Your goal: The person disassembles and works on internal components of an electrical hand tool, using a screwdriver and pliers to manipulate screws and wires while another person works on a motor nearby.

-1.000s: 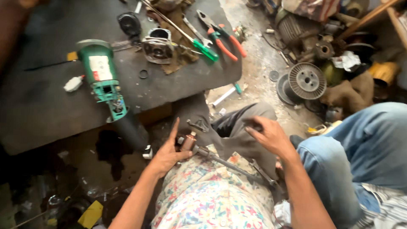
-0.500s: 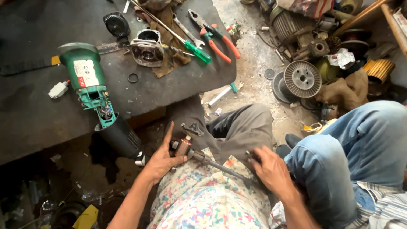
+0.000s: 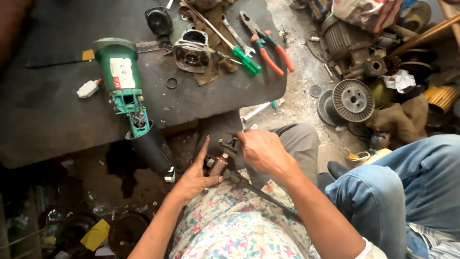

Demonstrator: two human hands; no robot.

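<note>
grinder body (image 3: 120,76) glossy green plastic | gear housing (image 3: 192,50) dull metal | bench (image 3: 48,115) matt dark

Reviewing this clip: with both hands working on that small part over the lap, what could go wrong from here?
1. The left hand grips a small motor part over the lap, not the bench; it could slip and fall among the floor clutter.
2. The right hand works a metal tool right beside the left fingers, so a slip might pinch them.
3. The opened green power tool overhangs the bench edge and might get knocked off.
</note>
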